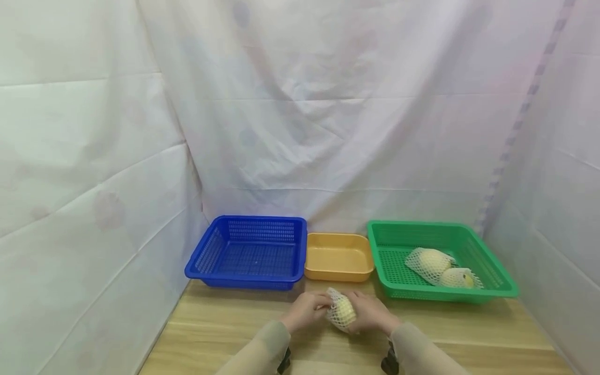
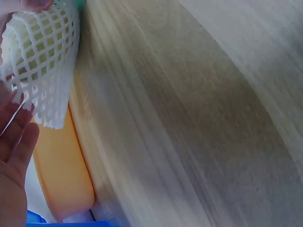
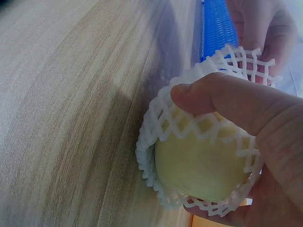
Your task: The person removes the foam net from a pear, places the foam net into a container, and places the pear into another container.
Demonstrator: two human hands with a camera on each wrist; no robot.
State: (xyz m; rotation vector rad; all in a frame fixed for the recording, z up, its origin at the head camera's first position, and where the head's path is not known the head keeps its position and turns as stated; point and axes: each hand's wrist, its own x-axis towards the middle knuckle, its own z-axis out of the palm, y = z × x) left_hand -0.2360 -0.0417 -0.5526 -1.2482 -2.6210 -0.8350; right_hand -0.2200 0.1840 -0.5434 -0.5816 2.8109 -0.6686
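Observation:
A pale yellow-green round fruit (image 1: 346, 311) sits in a white foam net sleeve (image 1: 335, 307) just above the wooden table, between the two hands. My right hand (image 1: 372, 313) grips the netted fruit from the right; in the right wrist view its thumb (image 3: 199, 97) lies over the net and its fingers are partly hidden beneath. At the sleeve's other end, my left hand (image 1: 304, 311) pinches the loose net edge. The left wrist view shows fingers (image 2: 21, 142) at that edge, beside the open end of the net (image 2: 54, 104).
Behind the hands stand a blue basket (image 1: 300, 271) on the left, an orange tray (image 1: 339, 276) in the middle and a green basket (image 1: 450, 294) on the right. Two netted fruits (image 1: 433, 262) lie in the green basket. White cloth (image 1: 300, 130) hangs around the table (image 1: 225, 323).

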